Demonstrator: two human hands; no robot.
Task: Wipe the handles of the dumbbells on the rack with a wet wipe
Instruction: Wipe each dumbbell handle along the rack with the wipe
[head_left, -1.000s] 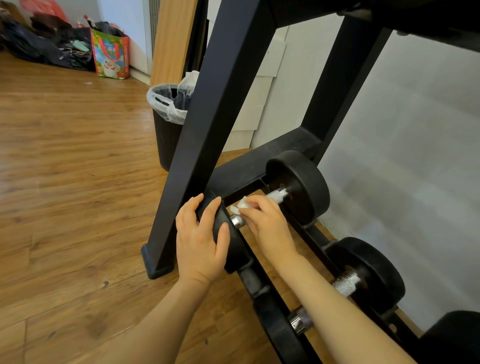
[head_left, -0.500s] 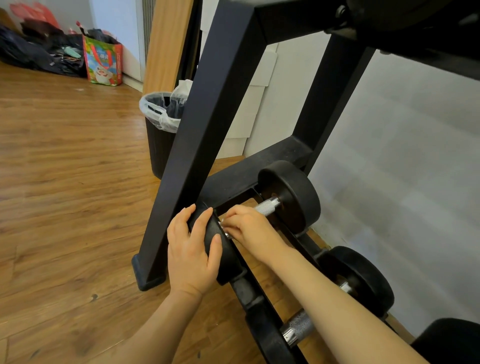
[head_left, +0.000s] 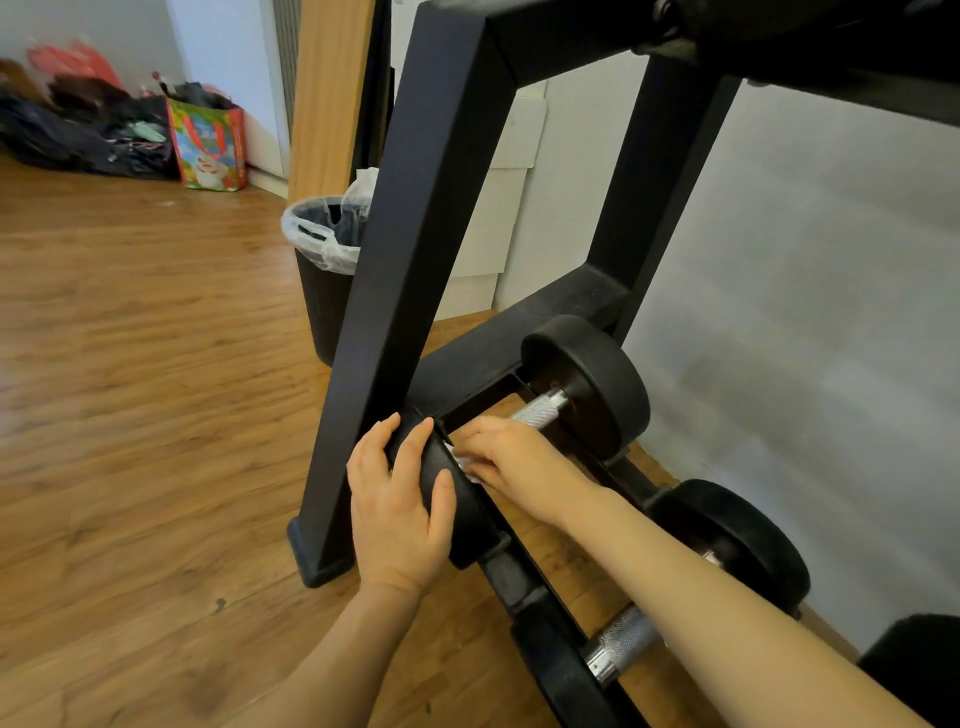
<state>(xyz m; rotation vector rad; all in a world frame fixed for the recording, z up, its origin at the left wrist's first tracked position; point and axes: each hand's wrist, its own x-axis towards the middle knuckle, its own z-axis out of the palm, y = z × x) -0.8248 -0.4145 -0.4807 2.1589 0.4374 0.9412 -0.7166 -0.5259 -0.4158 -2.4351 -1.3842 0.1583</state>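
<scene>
Wiping well means, I think, turning the wet wipe (head_left: 464, 461) all around the knurled handle (head_left: 540, 409), up to both weights. The right hand (head_left: 511, 460) curls over the wipe at the handle's 7 o'clock end; the left hand (head_left: 397, 512), fingers fairly spread, holds the near weight (head_left: 457, 512) on the rack (head_left: 415, 249).

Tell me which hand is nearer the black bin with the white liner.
Left. The left hand grips the dumbbell's near black weight, on the bin's side; the right hand wipes the handle, farther right.
</scene>
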